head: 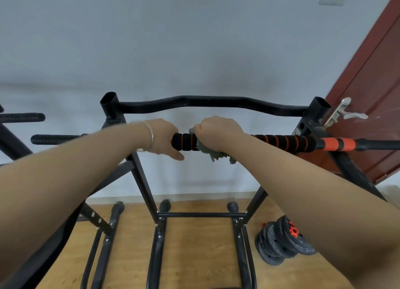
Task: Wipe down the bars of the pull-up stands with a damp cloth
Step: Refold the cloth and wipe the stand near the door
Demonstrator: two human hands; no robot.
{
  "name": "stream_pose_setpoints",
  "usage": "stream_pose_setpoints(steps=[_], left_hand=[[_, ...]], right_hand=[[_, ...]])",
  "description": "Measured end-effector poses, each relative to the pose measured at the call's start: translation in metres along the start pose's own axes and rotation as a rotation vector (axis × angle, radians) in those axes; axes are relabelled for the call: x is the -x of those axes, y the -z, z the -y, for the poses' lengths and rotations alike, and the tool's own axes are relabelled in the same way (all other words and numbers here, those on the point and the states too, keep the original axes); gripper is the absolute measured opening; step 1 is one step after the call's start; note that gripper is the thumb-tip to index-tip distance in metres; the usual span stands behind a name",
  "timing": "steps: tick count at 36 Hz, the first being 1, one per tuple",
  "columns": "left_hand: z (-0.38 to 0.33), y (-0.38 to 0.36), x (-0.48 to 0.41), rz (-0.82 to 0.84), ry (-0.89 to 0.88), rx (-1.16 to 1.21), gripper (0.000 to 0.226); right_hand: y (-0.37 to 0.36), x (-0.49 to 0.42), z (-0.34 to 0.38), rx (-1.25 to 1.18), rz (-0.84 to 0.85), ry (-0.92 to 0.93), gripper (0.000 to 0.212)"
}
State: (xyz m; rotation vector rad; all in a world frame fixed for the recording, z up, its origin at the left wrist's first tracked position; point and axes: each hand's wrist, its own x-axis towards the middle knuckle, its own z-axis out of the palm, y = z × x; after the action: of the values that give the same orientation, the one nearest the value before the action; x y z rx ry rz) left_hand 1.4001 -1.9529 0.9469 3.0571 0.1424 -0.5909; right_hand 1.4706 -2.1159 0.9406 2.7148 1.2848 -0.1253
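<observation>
- Pale grey wall (173,39) fills the background, with wooden floor (194,256) below and a red-brown door (372,76) at the right.
- Right hand (218,129) is clenched around a grey cloth (213,153), which is wrapped over the foam-padded bar (287,142). The cloth's loose edge hangs below the fist.
- Wrapping it round likely lets 1 stroke clean the whole circumference of the padding.
- Left hand (161,137) grips the same bar just beside the cloth, fingers curled over the top and thumb showing underneath. It probably steadies the bar against the rubbing.
- A thin bracelet (150,135) sits on the left wrist.
- The padding is black with orange rings, and further right it gives way to a solid orange sleeve, then bare black tube.
- Behind it, a curved black bar (205,100) joins the 2 open-topped uprights of the pull-up stand (142,176).
- At the far left, 2 ribbed black grips (54,139) of another stand jut toward the near frame.
- A metal lever handle (344,113) sticks out from the door, close to the right upright.
- Black weight plates (281,243) with an orange collar lie on the floor, beside the stand's base.
- No brand, label or writing can be read anywhere.
</observation>
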Motion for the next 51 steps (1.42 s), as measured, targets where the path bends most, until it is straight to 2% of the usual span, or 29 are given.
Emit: stream_pose_setpoints(steps=[2,6,8,11,13,18,22,24,25,28,30,32,33,35,36,37,39,41,43,46,47,49,51], left_hand=[[-0.001,0.014,-0.006,0.134,-0.027,0.037,0.055],[-0.008,0.016,-0.017,0.159,-0.045,0.148,0.042],[-0.009,0.011,-0.018,0.171,-0.032,0.271,0.034],[-0.007,0.006,-0.019,0.086,-0.021,0.225,0.033],[-0.01,0.003,-0.018,0.039,-0.016,0.164,0.035],[-0.016,-0.006,-0.017,-0.098,0.003,0.013,0.036],[-0.021,-0.025,-0.006,-0.35,0.042,-0.186,0.03],[-0.022,-0.032,-0.002,-0.43,0.045,-0.235,0.03],[-0.022,-0.031,-0.001,-0.391,0.05,-0.21,0.032],[-0.017,-0.005,-0.003,-0.054,0.014,-0.002,0.045],[-0.013,0.012,-0.006,0.136,-0.026,0.142,0.044],[-0.011,0.02,-0.011,0.208,-0.041,0.217,0.04],[-0.011,0.021,-0.014,0.226,-0.04,0.236,0.039],[-0.012,0.02,-0.02,0.251,-0.036,0.261,0.035],[-0.013,0.019,-0.022,0.24,-0.034,0.259,0.032],[-0.012,0.017,-0.023,0.209,-0.028,0.246,0.03],[-0.011,0.01,-0.022,0.114,-0.014,0.19,0.032],[-0.014,0.004,-0.021,0.015,0.004,0.096,0.037],[-0.018,-0.003,-0.018,-0.093,0.016,-0.026,0.039],[-0.02,-0.022,-0.009,-0.37,0.037,-0.222,0.034],[-0.02,-0.029,-0.006,-0.453,0.039,-0.266,0.032],[-0.021,-0.036,-0.002,-0.518,0.037,-0.299,0.031],[-0.022,-0.033,-0.003,-0.485,0.044,-0.263,0.031]], right_hand=[[-0.006,0.002,0.0,0.013,-0.105,0.026,0.021],[-0.019,0.002,-0.003,0.14,-0.374,0.048,0.038],[-0.028,0.002,-0.004,0.168,-0.491,0.069,0.032],[-0.034,0.007,0.0,0.152,-0.569,0.059,0.022],[-0.03,0.011,0.004,0.18,-0.452,0.04,0.032],[-0.002,0.0,0.0,0.128,-0.152,-0.04,0.024],[0.016,-0.006,-0.005,-0.2,0.183,-0.067,0.03],[0.02,-0.007,-0.004,-0.278,0.236,-0.047,0.03],[0.019,-0.007,-0.003,-0.274,0.226,-0.046,0.029],[0.009,-0.003,-0.004,-0.203,0.081,-0.053,0.028],[-0.004,0.0,-0.006,-0.054,-0.1,-0.038,0.022],[-0.023,0.005,-0.002,0.126,-0.356,0.003,0.018],[-0.032,0.008,-0.001,0.15,-0.446,-0.021,0.027],[-0.044,0.009,-0.001,0.156,-0.567,-0.048,0.052],[-0.047,0.009,0.0,0.176,-0.601,-0.043,0.059],[-0.046,0.009,0.001,0.204,-0.607,-0.041,0.057],[-0.035,0.006,0.0,0.236,-0.474,-0.022,0.029],[-0.02,0.004,0.0,0.153,-0.341,0.001,0.01],[-0.006,0.0,-0.001,0.023,-0.201,-0.043,0.016],[0.012,-0.007,-0.006,-0.296,0.147,-0.11,0.031],[0.015,-0.009,-0.008,-0.372,0.209,-0.103,0.034],[0.017,-0.006,-0.007,-0.427,0.237,-0.081,0.037],[0.016,-0.001,-0.008,-0.394,0.146,-0.055,0.036]])
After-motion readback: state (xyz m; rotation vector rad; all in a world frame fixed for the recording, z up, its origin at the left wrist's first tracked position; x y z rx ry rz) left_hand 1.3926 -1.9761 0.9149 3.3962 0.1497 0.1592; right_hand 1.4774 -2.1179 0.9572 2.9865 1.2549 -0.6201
